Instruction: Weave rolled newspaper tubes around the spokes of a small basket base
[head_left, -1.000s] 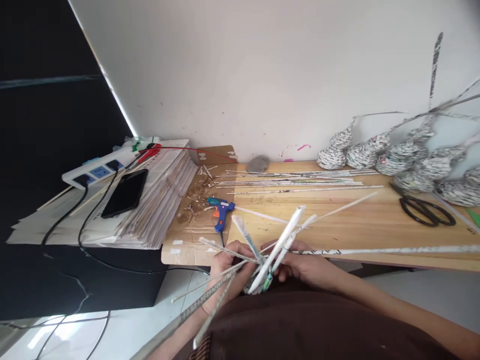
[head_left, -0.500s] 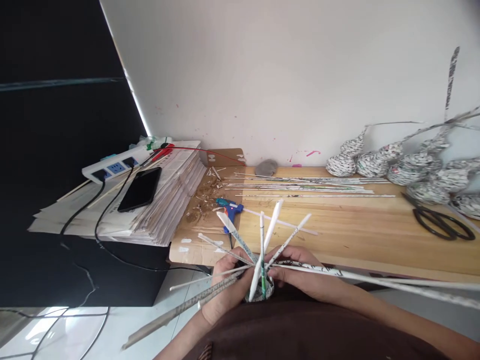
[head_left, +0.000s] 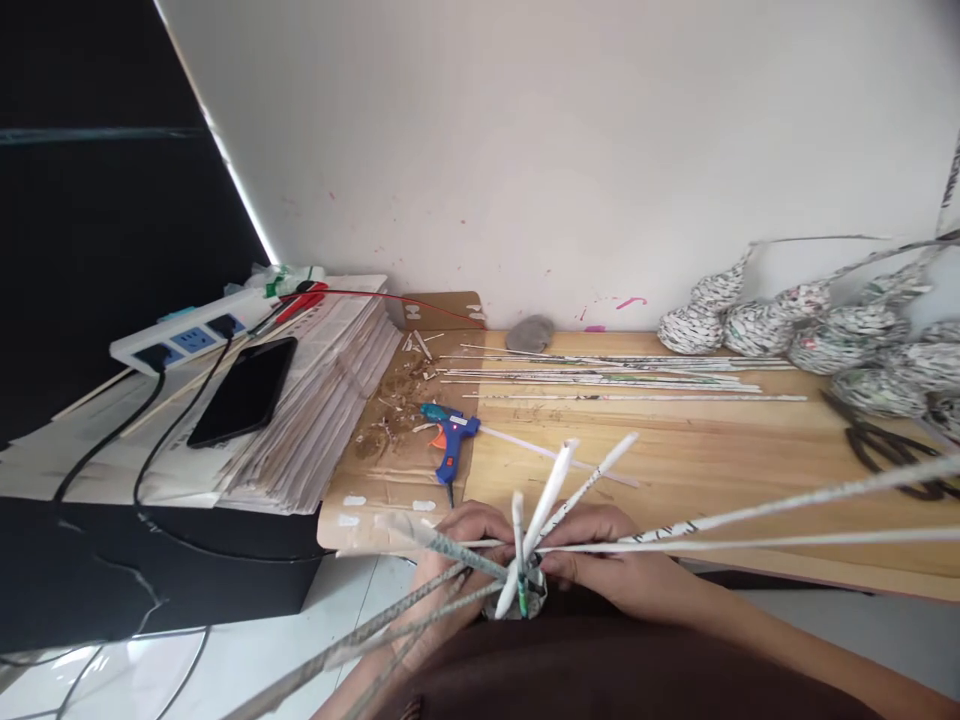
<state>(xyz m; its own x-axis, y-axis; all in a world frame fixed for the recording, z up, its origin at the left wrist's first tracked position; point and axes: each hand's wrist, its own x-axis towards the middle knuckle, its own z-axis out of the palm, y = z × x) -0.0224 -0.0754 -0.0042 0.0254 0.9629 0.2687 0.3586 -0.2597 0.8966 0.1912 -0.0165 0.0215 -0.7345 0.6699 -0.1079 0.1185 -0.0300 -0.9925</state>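
Note:
A small woven paper piece [head_left: 534,597] with rolled-paper sticks [head_left: 547,495] fanning out of it is held close to my brown-clothed body. My left hand [head_left: 469,545] is closed round its left side, partly behind the sticks. From the right, my right hand [head_left: 600,550] pinches the piece and the base of the sticks between thumb and fingers. Two long paper tubes [head_left: 757,500] stretch off to the right over this hand. Greyish tubes [head_left: 360,635] point down to the left, across my left forearm.
Beyond my hands lie a blue glue gun [head_left: 455,440], loose paper tubes [head_left: 622,375] and a grey stone [head_left: 529,334]. Black scissors [head_left: 892,455] and woven gourd shapes [head_left: 840,340] are at the right. A paper stack [head_left: 330,400] holds a phone [head_left: 244,390] and power strip [head_left: 191,335].
The held piece has turned a little: its left tubes point lower and its long right tubes have swung up, now crossing before the scissors. The view has shifted slightly.

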